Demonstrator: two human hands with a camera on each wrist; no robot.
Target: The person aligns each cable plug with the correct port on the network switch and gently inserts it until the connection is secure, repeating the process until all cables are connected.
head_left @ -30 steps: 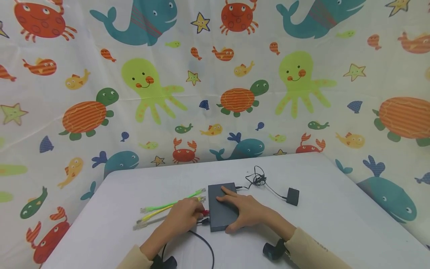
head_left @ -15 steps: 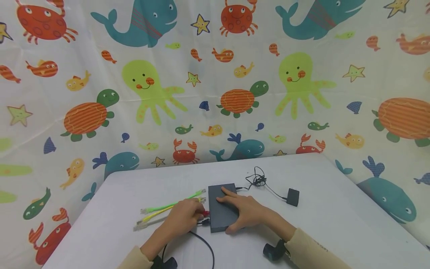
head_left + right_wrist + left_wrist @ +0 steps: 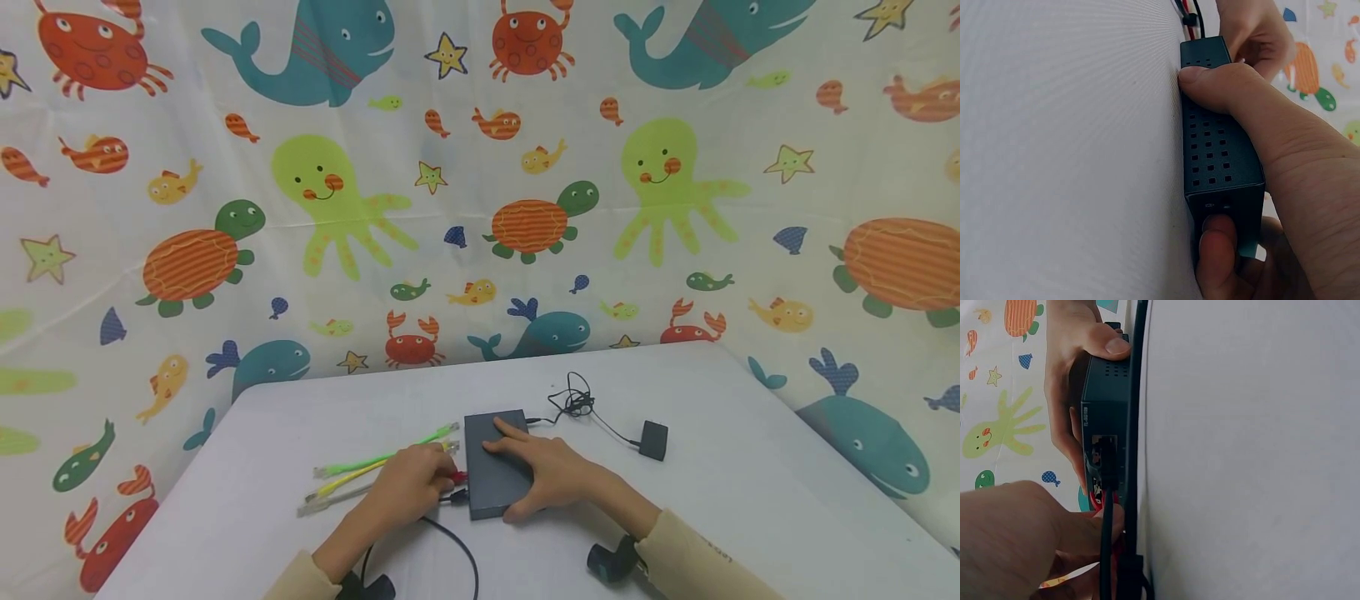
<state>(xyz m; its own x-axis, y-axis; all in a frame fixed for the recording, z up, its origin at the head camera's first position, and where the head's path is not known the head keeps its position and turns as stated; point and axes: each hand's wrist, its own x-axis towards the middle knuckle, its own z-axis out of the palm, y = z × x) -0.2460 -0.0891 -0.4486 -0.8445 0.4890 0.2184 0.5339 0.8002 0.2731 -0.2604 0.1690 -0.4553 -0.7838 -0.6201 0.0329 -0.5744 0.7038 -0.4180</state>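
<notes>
Pinching a red plug [image 3: 460, 477], left fingers [image 3: 441, 481] nearly closed; right fingers [image 3: 510, 447] spread wide, gripping the dark box [image 3: 487, 479]

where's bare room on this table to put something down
The table is bare right of the black adapter, and again between the green cable and the far edge. Crowded: left of the dark box, where the left hand, yellow cable and gray cable cluster; the right hand grips the box.

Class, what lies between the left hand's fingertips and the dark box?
A red cable end lies between the left hand and the dark box, as the head view shows. A black plug sits beside it, nearer the person.
</notes>
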